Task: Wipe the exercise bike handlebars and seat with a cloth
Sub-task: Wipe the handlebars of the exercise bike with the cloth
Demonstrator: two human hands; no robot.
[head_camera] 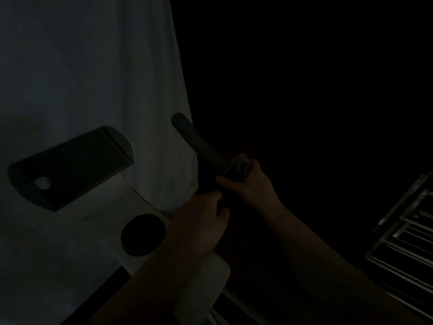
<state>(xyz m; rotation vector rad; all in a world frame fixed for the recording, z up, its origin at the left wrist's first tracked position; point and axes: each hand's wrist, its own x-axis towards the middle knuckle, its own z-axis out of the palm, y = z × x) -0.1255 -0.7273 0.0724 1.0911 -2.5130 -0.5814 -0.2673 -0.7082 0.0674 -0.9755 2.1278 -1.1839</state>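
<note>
Fingers of the right hand curl around a bunched cloth, pressing it onto the dark handlebar grip of an exercise bike in a very dim room. The cloth sits at the near end of the grip, wrapped partly over the bar, with the thumb reaching under it. The left hand hovers just below and nearer the camera than the grip, fingers loosely curled toward the bar's stem; whether they actually hold it cannot be told in the gloom.

The risk appears to lie in the light: with the far end of the grip barely visible against a pale sheet behind it, a stretch of bar could easily go unwiped. The small wad could also slip out of the fingers on a long stroke up the curved grip.

Left of the grip sit the bike's dark console and a round knob; a metal rack stands well to its right. The seat is out of view.
</note>
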